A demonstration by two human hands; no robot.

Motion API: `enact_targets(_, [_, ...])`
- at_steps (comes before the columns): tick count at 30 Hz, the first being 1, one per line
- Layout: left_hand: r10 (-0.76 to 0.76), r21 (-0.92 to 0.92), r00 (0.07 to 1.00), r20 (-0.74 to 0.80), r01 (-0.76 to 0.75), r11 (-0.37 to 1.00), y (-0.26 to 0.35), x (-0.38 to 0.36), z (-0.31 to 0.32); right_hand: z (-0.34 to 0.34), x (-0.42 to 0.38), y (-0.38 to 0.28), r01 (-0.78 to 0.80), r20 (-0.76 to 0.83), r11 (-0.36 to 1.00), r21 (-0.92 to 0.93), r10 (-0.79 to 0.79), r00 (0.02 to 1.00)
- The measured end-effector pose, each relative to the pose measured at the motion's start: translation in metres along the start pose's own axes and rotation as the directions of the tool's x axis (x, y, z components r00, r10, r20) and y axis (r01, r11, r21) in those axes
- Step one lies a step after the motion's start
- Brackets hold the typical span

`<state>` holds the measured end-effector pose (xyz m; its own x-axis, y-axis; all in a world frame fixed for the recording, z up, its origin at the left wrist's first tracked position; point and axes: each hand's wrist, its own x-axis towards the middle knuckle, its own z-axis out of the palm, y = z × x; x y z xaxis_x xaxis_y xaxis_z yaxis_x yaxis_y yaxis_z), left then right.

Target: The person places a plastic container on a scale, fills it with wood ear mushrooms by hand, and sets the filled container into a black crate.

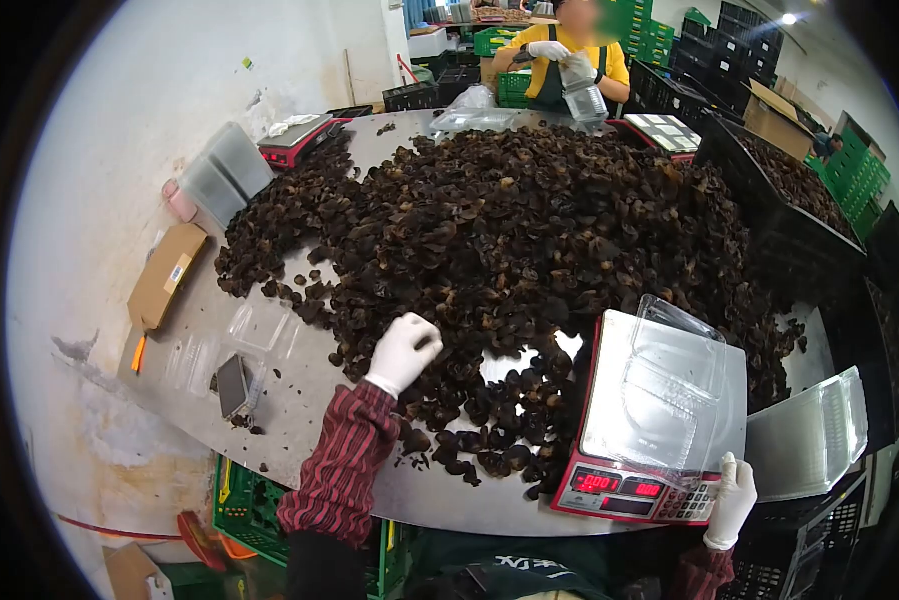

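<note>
My left hand [405,352], in a white glove, is over the near left edge of a large pile of dark brown fungus pieces [529,220]; its fingers are curled and what they hold, if anything, is hidden. Gloved in white too, my right hand [732,500] is at the front right corner of a red and silver scale [609,400], beside its keypad. A clear plastic container [669,400] lies open on the scale's plate. The red display is lit.
Stacked clear containers [814,435] stand right of the scale. A phone [232,387] and a cardboard piece [167,275] lie at left. Across the metal table [299,430], a person in yellow [609,62] handles clear containers. A black crate [769,200] is at right, a green crate [259,515] below.
</note>
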<state>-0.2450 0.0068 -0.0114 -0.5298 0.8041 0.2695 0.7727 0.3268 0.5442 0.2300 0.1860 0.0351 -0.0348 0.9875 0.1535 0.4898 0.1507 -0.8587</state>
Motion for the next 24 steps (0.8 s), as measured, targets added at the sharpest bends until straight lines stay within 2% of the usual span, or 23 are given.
enact_targets(1, [0.108, -0.082, 0.993, 0.037, -0.104, 0.991, -0.002, -0.007, 0.006, 0.003, 0.0, 0.0, 0.0, 0.0, 1.0, 0.002, 0.0, 1.0])
enact_targets(3, [0.232, 0.072, 0.966, 0.112, -0.241, 0.968, 0.006, -0.023, 0.029, 0.013, -0.001, -0.004, 0.081, 0.065, 0.996, -0.035, -0.078, 0.995])
enact_targets(4, [0.125, 0.221, 0.956, 0.265, -0.186, 0.957, 0.016, -0.031, 0.033, 0.015, -0.001, -0.006, 0.055, 0.124, 0.998, -0.01, -0.053, 0.991])
enact_targets(5, [0.131, 0.34, 0.965, 0.227, -0.205, 0.918, 0.026, -0.035, 0.035, 0.02, 0.0, -0.003, 0.045, 0.136, 0.998, 0.032, -0.049, 0.989])
enact_targets(7, [0.139, 0.193, 0.975, 0.174, -0.172, 0.966, 0.016, -0.035, 0.048, 0.025, -0.005, -0.011, 0.014, 0.168, 0.999, -0.029, -0.009, 0.986])
enact_targets(8, [0.201, 0.137, 0.979, 0.021, -0.202, 0.97, 0.015, -0.037, 0.052, 0.028, -0.007, -0.021, -0.075, 0.179, 0.997, -0.03, 0.079, 0.981])
enact_targets(9, [0.205, 0.137, 0.979, 0.018, -0.205, 0.969, 0.01, -0.034, 0.053, 0.028, -0.008, -0.022, -0.073, 0.176, 0.997, -0.029, 0.076, 0.982])
enact_targets(11, [0.061, -0.18, 0.993, -0.098, -0.078, 0.981, 0.009, -0.026, 0.046, 0.028, -0.009, -0.027, -0.215, 0.264, 0.973, 0.087, 0.186, 0.947])
enact_targets(13, [-0.039, -0.305, 0.983, -0.18, -0.018, 0.952, 0.018, -0.018, 0.037, 0.03, -0.012, -0.036, -0.224, 0.258, 0.97, 0.097, 0.193, 0.947])
enact_targets(15, [-0.078, -0.46, 0.981, -0.179, -0.014, 0.888, 0.052, -0.009, 0.024, 0.033, -0.013, -0.039, -0.256, 0.254, 0.961, 0.105, 0.223, 0.941])
enact_targets(16, [-0.045, -0.533, 0.982, -0.184, -0.061, 0.844, 0.075, -0.004, 0.021, 0.033, -0.014, -0.039, -0.274, 0.273, 0.955, 0.114, 0.235, 0.933])
enact_targets(19, [0.207, -0.604, 0.958, -0.197, -0.285, 0.744, 0.157, 0.0, 0.024, 0.044, -0.02, -0.049, -0.275, 0.28, 0.954, 0.122, 0.233, 0.931])
enact_targets(21, [0.45, -0.49, 0.876, -0.171, -0.472, 0.733, 0.196, 0.0, 0.039, 0.049, -0.022, -0.047, -0.264, 0.282, 0.958, 0.114, 0.224, 0.933])
enact_targets(22, [0.485, -0.486, 0.87, -0.084, -0.461, 0.742, 0.213, -0.004, 0.049, 0.052, -0.023, -0.048, -0.255, 0.281, 0.959, 0.127, 0.211, 0.936])
enact_targets(23, [0.564, -0.459, 0.822, 0.081, -0.472, 0.753, 0.225, -0.003, 0.062, 0.055, -0.023, -0.048, -0.245, 0.279, 0.959, 0.14, 0.199, 0.94])
enact_targets(24, [0.653, -0.437, 0.754, 0.072, -0.564, 0.7, 0.235, -0.002, 0.071, 0.056, -0.022, -0.048, -0.243, 0.278, 0.96, 0.141, 0.197, 0.94])
